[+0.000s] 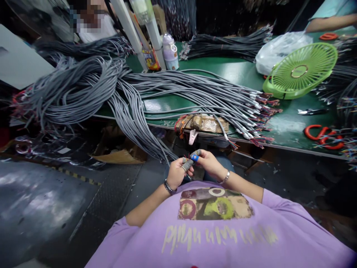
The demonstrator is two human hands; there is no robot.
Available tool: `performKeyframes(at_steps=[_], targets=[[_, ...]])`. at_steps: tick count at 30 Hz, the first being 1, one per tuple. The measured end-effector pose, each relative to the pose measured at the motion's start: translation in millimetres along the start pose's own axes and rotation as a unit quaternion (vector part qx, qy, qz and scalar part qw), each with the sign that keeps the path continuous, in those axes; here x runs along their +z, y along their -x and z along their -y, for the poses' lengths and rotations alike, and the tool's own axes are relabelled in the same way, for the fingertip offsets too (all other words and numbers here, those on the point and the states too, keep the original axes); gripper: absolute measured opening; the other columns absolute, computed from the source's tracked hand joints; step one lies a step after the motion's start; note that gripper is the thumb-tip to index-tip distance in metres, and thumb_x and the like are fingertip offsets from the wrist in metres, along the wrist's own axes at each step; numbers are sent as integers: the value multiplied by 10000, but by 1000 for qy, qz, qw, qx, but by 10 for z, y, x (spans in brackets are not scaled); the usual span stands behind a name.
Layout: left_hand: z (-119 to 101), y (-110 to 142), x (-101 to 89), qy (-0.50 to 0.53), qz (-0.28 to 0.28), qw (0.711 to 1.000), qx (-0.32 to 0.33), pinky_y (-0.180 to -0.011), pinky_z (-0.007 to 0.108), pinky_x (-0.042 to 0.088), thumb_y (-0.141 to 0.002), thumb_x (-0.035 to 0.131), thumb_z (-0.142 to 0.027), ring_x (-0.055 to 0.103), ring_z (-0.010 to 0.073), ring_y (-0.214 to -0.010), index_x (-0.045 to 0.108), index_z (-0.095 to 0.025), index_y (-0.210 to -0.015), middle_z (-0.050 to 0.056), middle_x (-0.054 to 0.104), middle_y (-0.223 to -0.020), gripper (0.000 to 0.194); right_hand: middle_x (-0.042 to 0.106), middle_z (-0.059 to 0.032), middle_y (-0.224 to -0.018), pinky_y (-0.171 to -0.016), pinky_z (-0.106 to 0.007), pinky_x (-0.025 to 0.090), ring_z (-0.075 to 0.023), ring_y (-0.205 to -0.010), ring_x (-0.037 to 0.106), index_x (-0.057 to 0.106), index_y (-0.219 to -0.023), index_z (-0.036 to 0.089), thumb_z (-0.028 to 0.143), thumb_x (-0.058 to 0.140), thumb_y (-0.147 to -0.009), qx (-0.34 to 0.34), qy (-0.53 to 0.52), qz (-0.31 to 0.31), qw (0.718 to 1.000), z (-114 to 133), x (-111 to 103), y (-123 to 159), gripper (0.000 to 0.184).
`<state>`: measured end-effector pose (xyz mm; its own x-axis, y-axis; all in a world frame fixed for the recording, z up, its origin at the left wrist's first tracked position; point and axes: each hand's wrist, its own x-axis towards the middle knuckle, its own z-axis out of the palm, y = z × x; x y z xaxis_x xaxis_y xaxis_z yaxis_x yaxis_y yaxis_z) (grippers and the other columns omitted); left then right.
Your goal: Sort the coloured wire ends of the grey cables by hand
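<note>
One grey cable (164, 149) end, just below ctr of frame, clamped in L hand (178, 172); wires (188, 155) mostly hidden. R hand (208, 162) just beside, can't tell if gripping. Co-worker's arm (330, 23) cut off, upper rt.

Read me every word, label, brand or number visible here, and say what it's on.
Nothing reads reliably.
Purple T-shirt: pale script, too distorted to read.
Yellow-and-orange packet: lettering too small and blurred.
Green fan: hub marking too blurred.
</note>
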<state>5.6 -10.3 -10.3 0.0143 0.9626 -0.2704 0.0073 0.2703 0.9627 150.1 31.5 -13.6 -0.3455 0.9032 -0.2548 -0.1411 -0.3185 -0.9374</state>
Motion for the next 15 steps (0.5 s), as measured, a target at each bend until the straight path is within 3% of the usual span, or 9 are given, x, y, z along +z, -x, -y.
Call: performKeyframes(at_steps=[5, 9, 12, 15], targets=[[-45, -3, -8, 6, 5, 1000, -3, -382, 177, 312, -744, 653, -421, 531, 75, -406, 577, -147, -635, 3, 616, -536, 305, 525, 44, -583, -512, -219, 344, -69, -518, 419, 586, -710, 155, 387, 741, -619, 28, -48, -6, 998, 20, 15, -16, 293], [-112, -8, -50, 42, 8, 999, -17, -361, 176, 282, -699, 689, -421, 497, 67, -368, 585, -143, -635, -10, 589, -494, 303, 501, 48, -588, -536, -219, 397, -65, -522, 423, 568, -702, 165, 428, 724, -627, 58, -125, -26, 990, 75, -39, -66, 315], [-163, -25, -101, 63, 21, 998, -23, -346, 179, 272, -671, 708, -421, 484, 68, -353, 598, -140, -643, -11, 580, -480, 303, 541, 25, -663, -543, -218, 426, -65, -541, 439, 596, -759, 169, 464, 696, -660, 62, -148, -44, 986, 105, -123, -113, 327], [-222, -64, -158, 70, 53, 995, -37, -329, 180, 271, -642, 725, -427, 461, 69, -331, 607, -139, -640, -10, 570, -455, 312, 551, 12, -682, -526, -211, 423, -65, -536, 445, 633, -812, 165, 487, 654, -721, 62, -141, -19, 988, 119, -188, -161, 335]])
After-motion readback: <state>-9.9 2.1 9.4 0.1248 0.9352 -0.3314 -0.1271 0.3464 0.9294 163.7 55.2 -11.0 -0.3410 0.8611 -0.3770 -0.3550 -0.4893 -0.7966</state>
